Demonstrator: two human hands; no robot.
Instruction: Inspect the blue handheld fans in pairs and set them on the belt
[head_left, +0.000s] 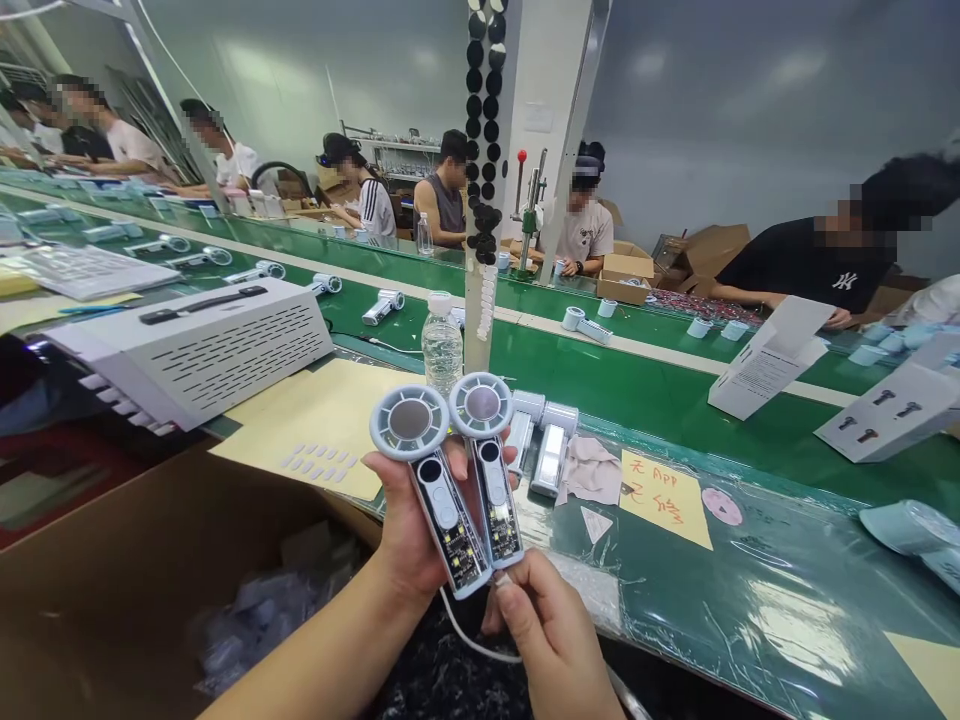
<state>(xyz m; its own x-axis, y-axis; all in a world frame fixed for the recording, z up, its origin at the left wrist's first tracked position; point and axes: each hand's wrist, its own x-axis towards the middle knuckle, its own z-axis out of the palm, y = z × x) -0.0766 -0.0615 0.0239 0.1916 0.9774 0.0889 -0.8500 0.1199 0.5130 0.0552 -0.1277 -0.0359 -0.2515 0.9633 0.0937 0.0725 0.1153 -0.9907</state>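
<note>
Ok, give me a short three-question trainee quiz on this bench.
1. How many round-headed handheld devices does the left hand hold?
2. True or false: the right hand holds a white cable at the base of a device.
3. What colour is the handwritten note on the green workbench?

Key: 1. Two. 2. True. 3. Yellow.

From here I make out two pale blue handheld gadgets (409,420) with grey disc centres and clear handles showing black panels, a white cable (471,628), a green conveyor belt (660,390) with a white stripe, a yellow note (664,498) scrawled in red, a pink round sticker (721,506), and a white case (195,350) striped with dark vent slots
</note>
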